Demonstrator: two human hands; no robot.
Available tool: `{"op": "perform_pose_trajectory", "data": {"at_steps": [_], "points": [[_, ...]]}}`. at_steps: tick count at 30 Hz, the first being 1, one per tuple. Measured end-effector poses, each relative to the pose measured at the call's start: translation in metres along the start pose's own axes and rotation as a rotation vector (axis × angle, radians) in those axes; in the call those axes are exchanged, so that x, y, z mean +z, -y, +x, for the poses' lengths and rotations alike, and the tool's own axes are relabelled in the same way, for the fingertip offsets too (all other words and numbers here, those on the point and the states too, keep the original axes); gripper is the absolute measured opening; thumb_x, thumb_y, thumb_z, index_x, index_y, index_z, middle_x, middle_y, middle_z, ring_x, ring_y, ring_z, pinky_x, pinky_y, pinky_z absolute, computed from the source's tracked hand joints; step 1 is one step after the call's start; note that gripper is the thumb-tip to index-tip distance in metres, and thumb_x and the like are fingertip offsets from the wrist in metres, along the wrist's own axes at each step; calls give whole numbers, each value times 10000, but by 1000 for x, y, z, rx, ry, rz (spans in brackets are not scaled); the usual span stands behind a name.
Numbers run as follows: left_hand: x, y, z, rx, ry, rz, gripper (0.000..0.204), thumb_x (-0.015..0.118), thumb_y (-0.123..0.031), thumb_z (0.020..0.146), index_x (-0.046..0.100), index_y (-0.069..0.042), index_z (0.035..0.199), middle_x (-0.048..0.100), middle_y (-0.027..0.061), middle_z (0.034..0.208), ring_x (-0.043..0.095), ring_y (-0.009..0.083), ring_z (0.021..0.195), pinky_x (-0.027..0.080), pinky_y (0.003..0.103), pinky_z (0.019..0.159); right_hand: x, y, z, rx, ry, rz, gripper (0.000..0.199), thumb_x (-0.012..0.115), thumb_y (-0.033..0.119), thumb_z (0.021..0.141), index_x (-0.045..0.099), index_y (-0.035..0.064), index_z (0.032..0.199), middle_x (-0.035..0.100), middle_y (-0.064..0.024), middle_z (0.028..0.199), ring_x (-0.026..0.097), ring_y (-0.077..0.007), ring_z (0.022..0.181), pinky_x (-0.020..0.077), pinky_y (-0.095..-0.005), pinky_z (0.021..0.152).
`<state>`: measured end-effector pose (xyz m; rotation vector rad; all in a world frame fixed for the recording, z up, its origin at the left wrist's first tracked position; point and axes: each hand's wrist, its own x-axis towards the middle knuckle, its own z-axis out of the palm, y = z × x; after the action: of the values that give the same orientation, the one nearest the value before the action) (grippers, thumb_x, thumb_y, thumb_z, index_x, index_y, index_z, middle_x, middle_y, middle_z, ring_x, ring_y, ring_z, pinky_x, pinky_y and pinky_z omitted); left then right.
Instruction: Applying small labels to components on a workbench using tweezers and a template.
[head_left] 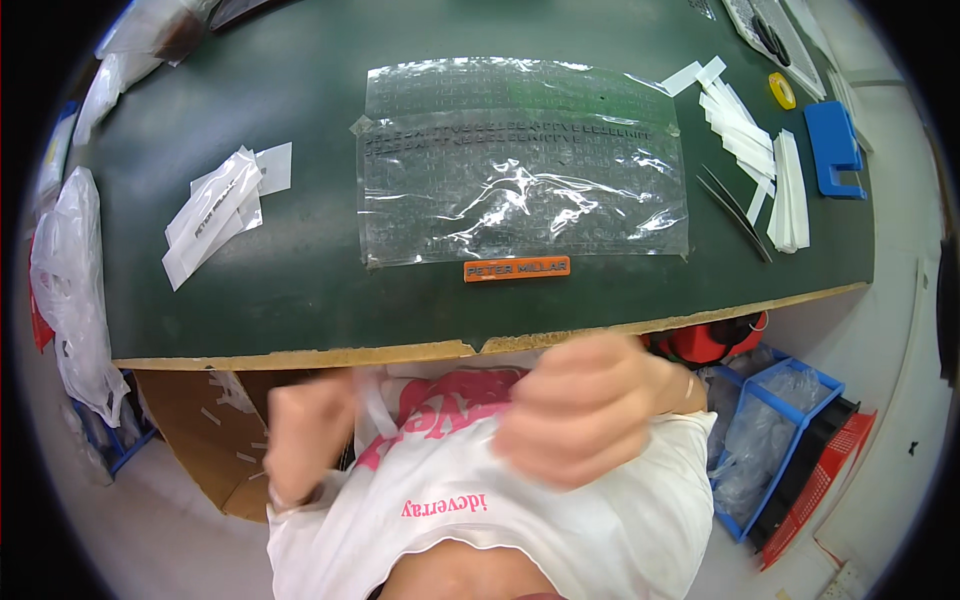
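Both my hands are in front of my shirt, below the near table edge, blurred by motion. My left hand (310, 425) has its fingers curled in, and a pale translucent strip (376, 405) shows right beside it; whether it is held is unclear. My right hand (580, 410) is also curled closed, with anything inside hidden. Nearest on the table is an orange bar with raised dark letters (517, 269). It lies at the front edge of a clear plastic sheet (530, 200) bearing rows of dark raised letters. Tweezers (735, 213) rest to its right.
White strips (738, 130) are piled at the right, near a yellow tape roll (782, 91) and a blue holder (836, 150). Several strips (215, 215) overlap at the left. Plastic bags (75, 290) hang by the left edge. Below stand a cardboard box (190, 430) and a blue-framed crate (770, 430).
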<state>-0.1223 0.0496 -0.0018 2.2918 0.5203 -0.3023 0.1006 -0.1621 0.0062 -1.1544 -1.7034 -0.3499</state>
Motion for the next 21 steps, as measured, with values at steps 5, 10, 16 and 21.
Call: {"op": "perform_pose_trajectory", "data": {"at_steps": [5, 10, 16, 21], "points": [[-52, 79, -50, -735, -385, 851, 171, 576, -86, 904, 710, -3, 968, 683, 234, 861, 666, 383, 760, 519, 367, 667, -45, 2, -15, 650, 26, -6, 159, 733, -28, 747, 645, 26, 868, 624, -79, 839, 591, -189, 708, 488, -295, 646], [-49, 53, -40, -342, -256, 31, 157, 591, -84, 892, 691, 24, 948, 704, 175, 813, 693, 317, 746, 523, 336, 669, -42, 2, -24, 880, -73, 166, 232, 783, -54, 714, 666, 7, 905, 642, -92, 854, 599, -175, 731, 475, -260, 599], [-26, -59, 41, 486, -69, -254, 166, 643, -118, 864, 699, 22, 934, 672, 76, 732, 611, 178, 606, 453, 275, 555, -45, 1, -18, 921, -26, 310, 189, 718, -114, 763, 623, -40, 909, 601, -115, 866, 593, -184, 768, 482, -269, 671], [0, -89, 90, 633, -199, -218, 86, 701, -64, 820, 644, -11, 855, 599, 72, 702, 553, 220, 614, 428, 317, 543, -38, -1, -13, 987, -93, 294, 157, 711, -103, 785, 620, -43, 898, 592, -106, 849, 589, -158, 768, 472, -243, 672]]}}
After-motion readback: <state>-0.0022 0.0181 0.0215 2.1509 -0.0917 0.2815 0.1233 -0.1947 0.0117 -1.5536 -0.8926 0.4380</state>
